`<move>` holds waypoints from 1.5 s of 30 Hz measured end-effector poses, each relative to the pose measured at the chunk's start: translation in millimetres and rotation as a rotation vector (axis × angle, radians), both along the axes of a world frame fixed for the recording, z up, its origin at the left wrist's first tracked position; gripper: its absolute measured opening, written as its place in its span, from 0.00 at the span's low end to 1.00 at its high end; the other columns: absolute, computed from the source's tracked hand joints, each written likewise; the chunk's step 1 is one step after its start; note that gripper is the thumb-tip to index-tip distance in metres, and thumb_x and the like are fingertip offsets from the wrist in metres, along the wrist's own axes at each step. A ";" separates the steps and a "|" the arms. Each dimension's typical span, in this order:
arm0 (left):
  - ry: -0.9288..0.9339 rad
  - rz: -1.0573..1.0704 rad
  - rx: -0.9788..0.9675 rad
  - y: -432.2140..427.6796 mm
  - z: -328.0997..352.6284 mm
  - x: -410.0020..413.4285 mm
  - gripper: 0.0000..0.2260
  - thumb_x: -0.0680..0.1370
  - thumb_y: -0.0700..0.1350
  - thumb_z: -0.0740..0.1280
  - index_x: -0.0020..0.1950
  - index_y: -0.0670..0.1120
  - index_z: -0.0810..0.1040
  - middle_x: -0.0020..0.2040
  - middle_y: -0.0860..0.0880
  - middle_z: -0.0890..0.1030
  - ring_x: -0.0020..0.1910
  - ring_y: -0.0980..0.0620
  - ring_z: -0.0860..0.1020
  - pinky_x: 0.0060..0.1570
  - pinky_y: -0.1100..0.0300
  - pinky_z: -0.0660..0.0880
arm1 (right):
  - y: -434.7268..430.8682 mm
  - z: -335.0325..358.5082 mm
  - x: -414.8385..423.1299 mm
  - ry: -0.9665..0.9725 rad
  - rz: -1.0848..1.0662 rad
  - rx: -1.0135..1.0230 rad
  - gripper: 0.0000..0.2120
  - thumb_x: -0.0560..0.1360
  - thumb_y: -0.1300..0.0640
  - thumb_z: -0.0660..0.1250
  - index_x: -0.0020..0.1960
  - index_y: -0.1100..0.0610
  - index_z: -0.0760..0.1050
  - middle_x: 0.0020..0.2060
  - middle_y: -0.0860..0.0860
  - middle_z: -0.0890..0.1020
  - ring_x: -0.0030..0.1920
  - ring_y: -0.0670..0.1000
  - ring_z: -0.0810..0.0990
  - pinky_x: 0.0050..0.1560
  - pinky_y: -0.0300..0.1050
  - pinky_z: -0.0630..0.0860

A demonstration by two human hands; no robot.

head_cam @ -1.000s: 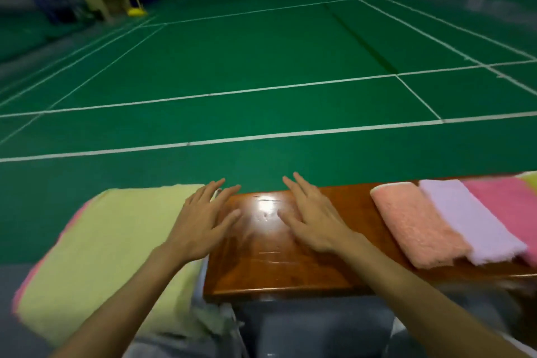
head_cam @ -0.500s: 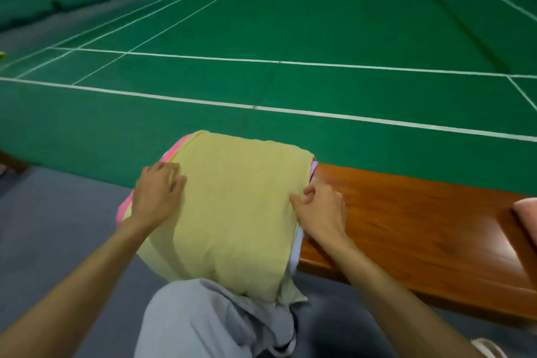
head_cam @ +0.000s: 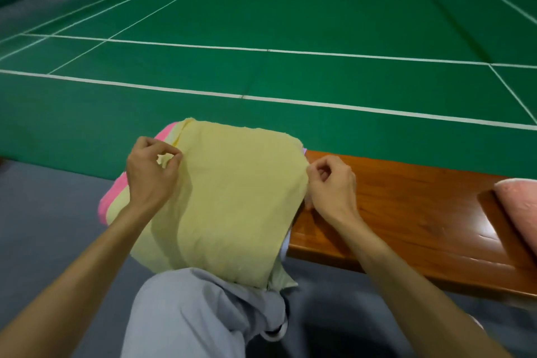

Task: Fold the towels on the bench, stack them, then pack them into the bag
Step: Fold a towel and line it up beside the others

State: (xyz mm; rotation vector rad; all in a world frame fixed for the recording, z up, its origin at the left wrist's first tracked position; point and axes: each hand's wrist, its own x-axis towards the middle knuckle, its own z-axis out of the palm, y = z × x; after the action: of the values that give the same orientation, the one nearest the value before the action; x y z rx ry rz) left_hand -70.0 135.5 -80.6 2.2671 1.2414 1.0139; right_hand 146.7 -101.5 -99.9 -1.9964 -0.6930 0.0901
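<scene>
A pale yellow towel (head_cam: 232,197) lies on top of a pile at the left end of the wooden bench (head_cam: 406,212), draping over the front edge onto my knee. A pink towel (head_cam: 112,197) and other layers peek out beneath it on the left. My left hand (head_cam: 151,171) pinches the yellow towel's left edge with curled fingers. My right hand (head_cam: 331,183) pinches its right edge the same way. A folded peach towel (head_cam: 517,200) shows at the far right of the bench.
My knee in grey trousers (head_cam: 203,314) sits under the towel's hanging edge. Beyond the bench spreads a green court floor (head_cam: 290,23) with white lines. Grey floor (head_cam: 43,227) lies to the left. Bare bench top (head_cam: 392,197) stretches between the pile and the peach towel.
My view swung left from the bench middle to the pile. Both hands went from flat on the bench to the yellow towel's sides, and their fingers have now curled to pinch its edges.
</scene>
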 end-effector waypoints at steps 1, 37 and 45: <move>-0.011 -0.052 -0.011 -3.4 4.6 4.8 0.02 0.76 0.39 0.75 0.48 0.44 0.85 0.49 0.49 0.76 0.49 0.50 0.75 0.52 0.50 0.76 | -7.3 3.6 5.5 0.114 -0.003 0.011 0.07 0.82 0.56 0.64 0.45 0.51 0.75 0.40 0.50 0.81 0.40 0.52 0.81 0.41 0.51 0.81; 0.658 -0.771 0.108 -229.5 -66.0 191.7 0.32 0.82 0.69 0.40 0.84 0.60 0.44 0.85 0.50 0.41 0.83 0.48 0.36 0.81 0.43 0.43 | -170.1 -44.1 96.4 -0.338 0.264 -0.853 0.34 0.78 0.28 0.34 0.81 0.38 0.33 0.81 0.46 0.32 0.80 0.53 0.30 0.80 0.64 0.38; 0.667 -0.698 0.080 -210.9 -66.4 179.3 0.34 0.81 0.73 0.41 0.84 0.60 0.40 0.84 0.52 0.36 0.81 0.49 0.32 0.81 0.45 0.37 | -210.5 -47.8 127.4 -0.322 0.060 -0.869 0.34 0.80 0.30 0.35 0.83 0.42 0.36 0.82 0.47 0.36 0.81 0.53 0.33 0.81 0.60 0.39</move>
State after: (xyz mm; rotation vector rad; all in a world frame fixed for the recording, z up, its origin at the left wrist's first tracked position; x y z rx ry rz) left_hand 109.2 -75.3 -147.0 2.8823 0.4829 0.0485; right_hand 274.0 -311.9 -147.7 -2.8595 -1.0354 0.1198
